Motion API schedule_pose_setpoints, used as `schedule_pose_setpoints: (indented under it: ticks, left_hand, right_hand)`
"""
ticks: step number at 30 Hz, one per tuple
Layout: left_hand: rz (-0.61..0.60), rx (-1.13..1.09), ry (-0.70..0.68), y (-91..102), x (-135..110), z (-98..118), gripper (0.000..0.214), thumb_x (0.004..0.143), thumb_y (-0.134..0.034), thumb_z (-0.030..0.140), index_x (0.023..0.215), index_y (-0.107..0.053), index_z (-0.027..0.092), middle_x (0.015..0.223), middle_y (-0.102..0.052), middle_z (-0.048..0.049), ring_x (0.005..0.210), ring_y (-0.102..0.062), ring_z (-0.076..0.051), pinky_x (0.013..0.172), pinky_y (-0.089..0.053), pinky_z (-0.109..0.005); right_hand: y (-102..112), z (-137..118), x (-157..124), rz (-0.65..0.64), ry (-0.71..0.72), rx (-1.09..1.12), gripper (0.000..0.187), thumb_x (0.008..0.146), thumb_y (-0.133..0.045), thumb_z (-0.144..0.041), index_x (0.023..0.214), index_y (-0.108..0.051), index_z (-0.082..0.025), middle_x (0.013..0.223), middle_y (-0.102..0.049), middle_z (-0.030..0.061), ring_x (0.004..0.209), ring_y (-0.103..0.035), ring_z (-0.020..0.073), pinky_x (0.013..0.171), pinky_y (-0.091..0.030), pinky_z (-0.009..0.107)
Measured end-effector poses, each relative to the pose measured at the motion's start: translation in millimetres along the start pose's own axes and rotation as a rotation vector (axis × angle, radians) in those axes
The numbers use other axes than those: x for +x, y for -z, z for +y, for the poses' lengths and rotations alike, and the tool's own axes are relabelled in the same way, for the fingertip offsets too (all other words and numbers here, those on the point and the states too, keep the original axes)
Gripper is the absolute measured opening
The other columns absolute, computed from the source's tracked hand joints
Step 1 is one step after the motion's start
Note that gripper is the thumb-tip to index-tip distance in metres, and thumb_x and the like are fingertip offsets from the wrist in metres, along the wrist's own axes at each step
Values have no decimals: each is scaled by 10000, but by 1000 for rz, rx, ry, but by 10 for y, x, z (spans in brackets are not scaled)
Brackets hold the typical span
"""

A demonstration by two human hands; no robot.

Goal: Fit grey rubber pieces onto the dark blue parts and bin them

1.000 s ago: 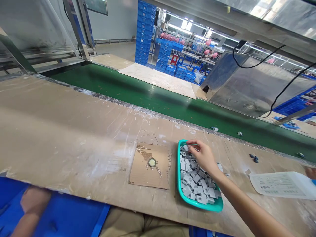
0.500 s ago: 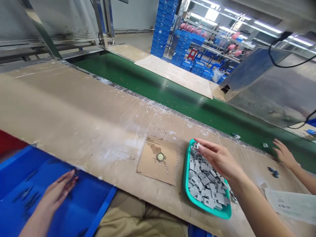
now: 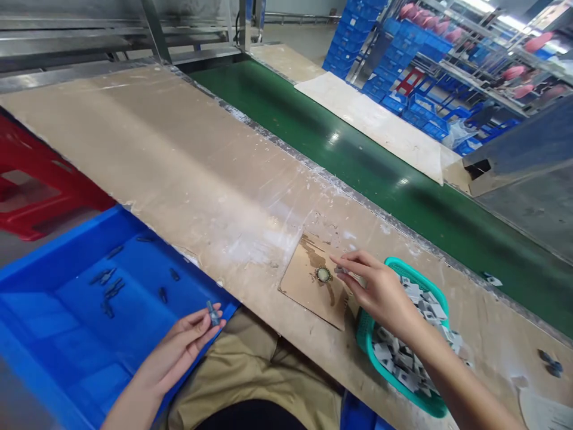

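My left hand (image 3: 185,343) pinches a small blue-grey plastic piece with a narrow stem (image 3: 212,313), just above the right edge of the blue bin (image 3: 67,322). Several similar dark pieces (image 3: 111,286) lie on the bin's floor. Between the thumb and fingers of my right hand (image 3: 373,283) is a small grey plastic block (image 3: 341,270), partly covered by the fingers. Close by, a round pale-centred disc with a dark beaded rim (image 3: 323,274) rests on a stained cardboard square (image 3: 295,278). Beneath my right forearm stands a green basket (image 3: 364,337) full of grey blocks (image 3: 403,361).
A green conveyor belt (image 3: 286,125) runs behind the worn table (image 3: 179,167). Two dark pieces (image 3: 550,363) and a sheet of paper (image 3: 546,412) lie at the right. A red stool (image 3: 54,179) stands at the left, and blue crates (image 3: 358,36) are stacked beyond.
My left hand has risen from inside the bin toward its right edge with the blue-grey piece. My right hand has moved from the basket to the cardboard with a grey block. The view has shifted.
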State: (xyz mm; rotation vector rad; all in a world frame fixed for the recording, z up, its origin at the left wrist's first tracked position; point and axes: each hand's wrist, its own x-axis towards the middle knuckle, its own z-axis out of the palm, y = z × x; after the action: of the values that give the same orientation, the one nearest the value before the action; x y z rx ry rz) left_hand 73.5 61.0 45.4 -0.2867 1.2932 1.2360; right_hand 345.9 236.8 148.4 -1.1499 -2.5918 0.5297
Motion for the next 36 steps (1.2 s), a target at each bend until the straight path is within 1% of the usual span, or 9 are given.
schedule_pose_setpoints:
  ticks: [3,7,10,13,15,19,21,27,36]
  left_hand:
    - [-180,50,45,-95,-101,-51,172,626,-755,97,789,-701,111,791,-671,-65,763,-657,-191,656,-575,-192]
    - [-382,151,46,-219,-194,-58,274,596,-805,298,776,-693,124,759,-671,-69,747,-648,-175,645,-562,-187]
    - [-466,179,46,-332,-252,-48,253,648,-780,312,780,-673,124,783,-674,-73,770,-642,-163,686,-553,-196]
    - [-537,163,74,-494,-321,-61,250,676,-765,293,794,-633,117,811,-669,-77,808,-636,-164,724,-542,-210]
    - [-557,149,48,-639,-363,-97,242,686,-759,280,774,-608,113,804,-662,-74,806,-634,-164,735,-540,-224]
    - [-552,82,-77,-993,-388,-221,254,648,-784,266,712,-602,100,778,-655,-79,782,-641,-181,729,-551,-254]
    - [-575,29,-103,-1165,-372,-285,258,627,-797,263,712,-617,99,780,-653,-76,783,-647,-196,729,-558,-269]
    - [-611,-68,-79,-1477,-351,-378,268,557,-836,239,696,-651,105,755,-667,-59,730,-649,-179,696,-576,-271]
    - [-610,79,-201,-1536,-365,-430,212,595,-812,246,700,-688,108,742,-685,-60,733,-661,-200,714,-581,-267]
  right_hand:
    - [-94,14,2,-11,61,-29,394,871,-472,-183,1260,-521,-220,935,-655,59,820,-643,194,711,-533,302]
    - [-229,54,-8,-16,95,-69,413,881,-457,-176,1289,-491,-233,927,-682,43,831,-661,202,697,-546,300]
    - [-276,74,-20,-42,107,-65,399,894,-418,-173,1280,-512,-207,921,-686,60,822,-666,208,675,-554,304]
    - [-218,34,-48,9,72,13,395,882,-471,-191,1271,-529,-224,953,-689,52,863,-665,206,725,-560,311]
    - [-128,-43,-74,79,-42,142,403,851,-550,-229,1254,-546,-238,975,-690,42,879,-665,206,781,-560,335]
    - [55,-257,-136,160,-414,540,466,725,-713,-313,1168,-615,-207,956,-699,64,867,-672,233,784,-582,376]
    - [104,-340,-179,176,-514,692,488,661,-769,-310,1119,-646,-200,932,-703,76,875,-670,248,780,-589,381]
    - [134,-464,-318,240,-534,814,435,643,-783,-258,1064,-677,-228,936,-703,75,811,-684,236,760,-602,359]
    - [82,-510,-369,207,-454,742,301,680,-746,-250,976,-706,-216,953,-700,64,847,-680,229,792,-590,338]
